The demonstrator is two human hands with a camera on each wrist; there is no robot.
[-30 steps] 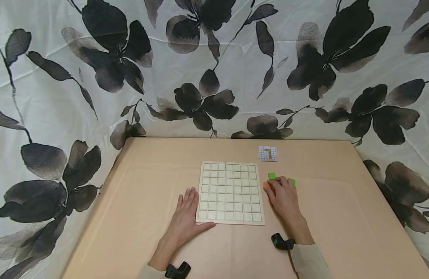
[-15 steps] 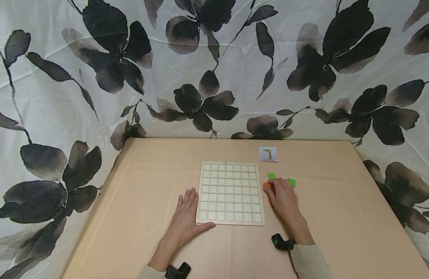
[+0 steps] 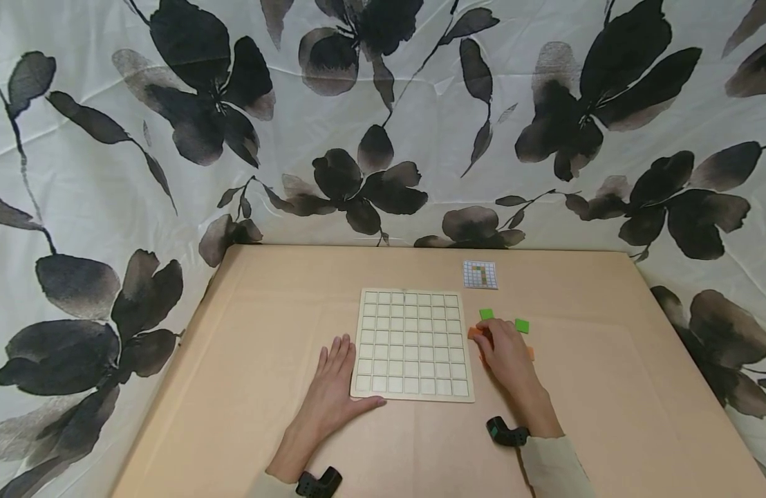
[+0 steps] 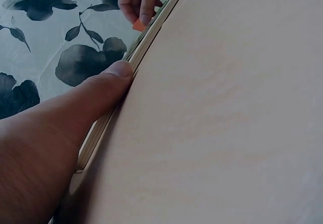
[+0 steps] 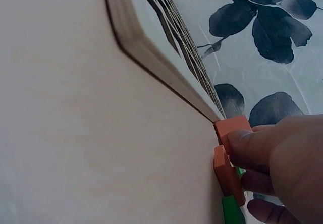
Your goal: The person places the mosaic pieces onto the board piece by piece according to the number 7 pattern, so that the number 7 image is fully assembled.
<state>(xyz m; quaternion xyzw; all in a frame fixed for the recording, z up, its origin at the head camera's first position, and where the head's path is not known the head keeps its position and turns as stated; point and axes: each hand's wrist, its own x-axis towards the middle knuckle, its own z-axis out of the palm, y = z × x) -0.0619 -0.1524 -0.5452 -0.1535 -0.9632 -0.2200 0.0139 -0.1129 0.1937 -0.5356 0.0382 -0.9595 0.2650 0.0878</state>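
A pale wooden board with a grid of square recesses (image 3: 414, 346) lies on the table. Along its left side rests my left hand (image 3: 325, 401), fingers straight and thumb stretched across the front corner. In the left wrist view that thumb (image 4: 108, 85) touches the board's edge. Just right of the board, my right hand (image 3: 510, 356) pinches an orange square tile (image 5: 231, 128) between thumb and fingers. Beneath it in the right wrist view are another orange tile (image 5: 228, 176) and a green tile (image 5: 232, 211). Two green tiles (image 3: 486, 314) lie beyond and beside the right hand, which partly hides other orange tiles.
A small printed grid card (image 3: 480, 274) lies behind the board, to the right. Floral fabric (image 3: 420, 124) hangs behind the light wooden table (image 3: 246, 332). Each wrist wears a black camera (image 3: 506, 432).
My right hand has drawn back slightly, uncovering more of the right green tile and an orange tile's edge. The pinched orange tile now looks tilted. My left hand stays put.
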